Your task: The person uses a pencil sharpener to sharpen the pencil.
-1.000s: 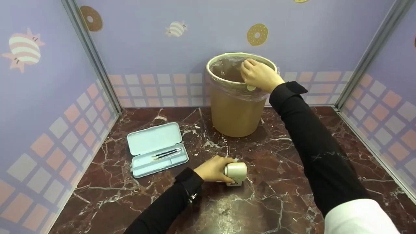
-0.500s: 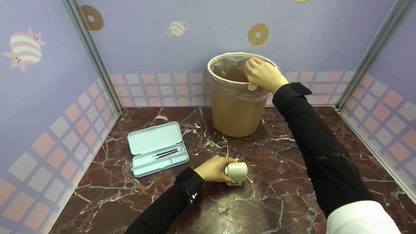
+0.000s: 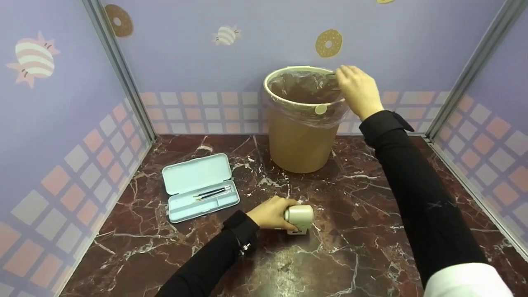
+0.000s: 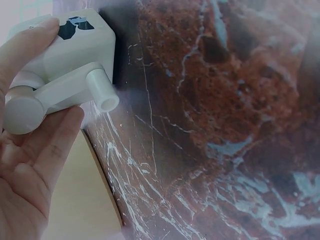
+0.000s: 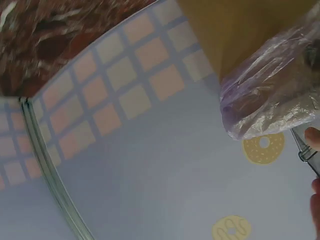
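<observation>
My left hand (image 3: 273, 213) grips a cream hand-crank pencil sharpener (image 3: 300, 218) that stands on the marbled table. In the left wrist view, the thumb lies over its dark-patterned face and the fingers are beneath the crank (image 4: 65, 90). Raised at the right rim of the tan trash bin (image 3: 303, 144), my right hand (image 3: 359, 90) pinches a small grey, see-through piece (image 5: 304, 150) with a pointed end; I cannot tell what it is. Most of that piece is hidden by the fingers and cut off by the frame. Clear plastic lining (image 5: 280, 85) hangs over the bin's edge.
An open light-blue pencil case (image 3: 197, 175) lies left of the bin, with dark pencils (image 3: 212, 192) in its tray. Patterned wall panels (image 3: 185, 62) enclose the table (image 3: 371, 247) at the back and both sides.
My right hand has moved right and slightly up, from over the bin's opening to its right rim. My left hand and the pencil sharpener have stayed in place.
</observation>
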### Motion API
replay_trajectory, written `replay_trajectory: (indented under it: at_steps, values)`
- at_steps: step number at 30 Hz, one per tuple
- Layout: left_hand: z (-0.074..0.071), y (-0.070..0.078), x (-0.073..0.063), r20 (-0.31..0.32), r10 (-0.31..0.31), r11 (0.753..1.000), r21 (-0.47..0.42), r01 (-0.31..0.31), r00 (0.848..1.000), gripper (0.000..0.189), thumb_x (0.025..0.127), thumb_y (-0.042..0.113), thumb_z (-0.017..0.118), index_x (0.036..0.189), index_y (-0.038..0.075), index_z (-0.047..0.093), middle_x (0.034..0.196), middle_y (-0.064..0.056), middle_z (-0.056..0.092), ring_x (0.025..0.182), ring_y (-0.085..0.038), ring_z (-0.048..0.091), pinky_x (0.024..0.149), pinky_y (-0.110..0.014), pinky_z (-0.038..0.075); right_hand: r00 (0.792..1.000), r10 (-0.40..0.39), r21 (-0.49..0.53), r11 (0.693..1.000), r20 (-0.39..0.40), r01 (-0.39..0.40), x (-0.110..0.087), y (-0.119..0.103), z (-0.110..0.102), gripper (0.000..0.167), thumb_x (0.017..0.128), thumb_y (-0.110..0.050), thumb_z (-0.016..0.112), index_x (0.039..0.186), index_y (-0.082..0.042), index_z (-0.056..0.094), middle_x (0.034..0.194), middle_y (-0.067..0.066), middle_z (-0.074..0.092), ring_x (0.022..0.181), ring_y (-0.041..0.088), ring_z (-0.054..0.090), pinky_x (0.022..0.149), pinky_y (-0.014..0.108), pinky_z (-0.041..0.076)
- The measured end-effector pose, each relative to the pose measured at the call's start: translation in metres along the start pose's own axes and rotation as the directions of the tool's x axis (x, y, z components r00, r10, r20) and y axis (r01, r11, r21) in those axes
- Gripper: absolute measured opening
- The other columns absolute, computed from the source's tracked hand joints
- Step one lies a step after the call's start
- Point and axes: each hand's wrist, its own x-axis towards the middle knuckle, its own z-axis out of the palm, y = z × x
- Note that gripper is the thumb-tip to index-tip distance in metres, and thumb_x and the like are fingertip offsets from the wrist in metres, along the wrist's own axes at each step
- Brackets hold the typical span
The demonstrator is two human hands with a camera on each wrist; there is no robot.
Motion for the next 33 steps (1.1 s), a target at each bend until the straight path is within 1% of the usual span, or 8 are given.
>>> replay_trajectory:
  at_steps: [2, 7, 13, 19, 24, 27, 31, 33]
  values:
    - [0.000, -0.001, 0.000, -0.001, 0.007, 1.000, -0.001, -0.007, 1.000, 0.058, 0.075, 0.026, 0.091, 0.126, 0.007, 0.069, 0.105, -0.009, 0.078, 0.085, -0.014, 0.069, 0.076, -0.019, 0.053, 0.991, 0.133, 0.085, 0.987, 0.015, -0.133, -0.003, 0.002, -0.002, 0.032, 0.093, 0.009, 0.055, 0.125, 0.012, 0.060, 0.132, 0.029, 0.065, 0.124, 0.046, 0.062, 0.107, 0.055, 0.051]
    - [0.000, -0.004, 0.001, -0.003, 0.022, 1.000, -0.008, -0.022, 1.000, 0.059, 0.075, 0.025, 0.090, 0.126, 0.006, 0.069, 0.106, -0.010, 0.078, 0.086, -0.015, 0.070, 0.076, -0.019, 0.054, 0.930, 0.358, 0.226, 0.902, 0.088, -0.368, -0.010, 0.007, -0.007, 0.048, 0.088, -0.006, 0.073, 0.132, 0.007, 0.058, 0.135, 0.028, 0.064, 0.125, 0.050, 0.060, 0.106, 0.059, 0.049]
    - [-0.002, -0.008, 0.001, -0.011, 0.036, 0.999, -0.008, -0.036, 0.999, 0.058, 0.075, 0.025, 0.090, 0.126, 0.006, 0.069, 0.106, -0.010, 0.078, 0.086, -0.017, 0.071, 0.074, -0.018, 0.053, 0.869, 0.484, 0.398, 0.781, 0.103, -0.482, -0.018, 0.008, -0.007, 0.053, 0.088, -0.017, 0.078, 0.133, 0.005, 0.061, 0.132, 0.029, 0.067, 0.123, 0.048, 0.063, 0.108, 0.056, 0.048]
    - [-0.005, -0.012, 0.000, -0.010, 0.030, 1.000, -0.006, -0.030, 0.999, 0.056, 0.075, 0.024, 0.090, 0.125, 0.007, 0.069, 0.105, -0.010, 0.078, 0.084, -0.016, 0.070, 0.072, -0.019, 0.053, 0.815, 0.567, 0.562, 0.638, 0.121, -0.527, -0.027, 0.002, -0.006, 0.054, 0.086, -0.022, 0.081, 0.131, 0.004, 0.063, 0.126, 0.027, 0.070, 0.120, 0.040, 0.067, 0.109, 0.048, 0.049]
    - [-0.006, -0.014, 0.000, -0.011, 0.019, 1.000, -0.011, -0.019, 1.000, 0.058, 0.075, 0.024, 0.090, 0.126, 0.006, 0.068, 0.105, -0.011, 0.078, 0.083, -0.016, 0.069, 0.072, -0.020, 0.053, 0.797, 0.585, 0.674, 0.531, 0.148, -0.514, -0.040, -0.005, -0.013, 0.055, 0.084, -0.022, 0.084, 0.131, 0.001, 0.064, 0.128, 0.024, 0.070, 0.120, 0.033, 0.069, 0.109, 0.038, 0.053]
    - [-0.007, -0.016, 0.001, -0.012, 0.016, 1.000, -0.011, -0.016, 1.000, 0.059, 0.076, 0.024, 0.090, 0.127, 0.006, 0.068, 0.105, -0.011, 0.078, 0.084, -0.016, 0.069, 0.072, -0.020, 0.053, 0.801, 0.572, 0.727, 0.472, 0.178, -0.499, -0.056, -0.008, -0.018, 0.057, 0.084, -0.019, 0.084, 0.133, 0.000, 0.063, 0.131, 0.023, 0.069, 0.120, 0.028, 0.069, 0.109, 0.033, 0.053]
    - [-0.008, -0.017, 0.001, -0.011, 0.014, 1.000, -0.001, -0.014, 1.000, 0.059, 0.076, 0.024, 0.090, 0.127, 0.006, 0.068, 0.105, -0.011, 0.078, 0.084, -0.016, 0.069, 0.073, -0.021, 0.053, 0.828, 0.513, 0.745, 0.457, 0.226, -0.487, -0.086, -0.013, -0.019, 0.055, 0.086, -0.019, 0.082, 0.135, -0.003, 0.061, 0.131, 0.021, 0.068, 0.113, 0.013, 0.070, 0.104, 0.022, 0.053]
    - [-0.009, -0.017, 0.002, -0.009, 0.013, 1.000, 0.001, -0.013, 1.000, 0.059, 0.076, 0.024, 0.090, 0.127, 0.006, 0.068, 0.105, -0.011, 0.078, 0.085, -0.016, 0.069, 0.073, -0.021, 0.053, 0.849, 0.467, 0.739, 0.476, 0.247, -0.477, -0.104, -0.015, -0.017, 0.055, 0.087, -0.022, 0.081, 0.135, -0.003, 0.061, 0.129, 0.020, 0.069, 0.106, 0.005, 0.069, 0.098, 0.015, 0.053]
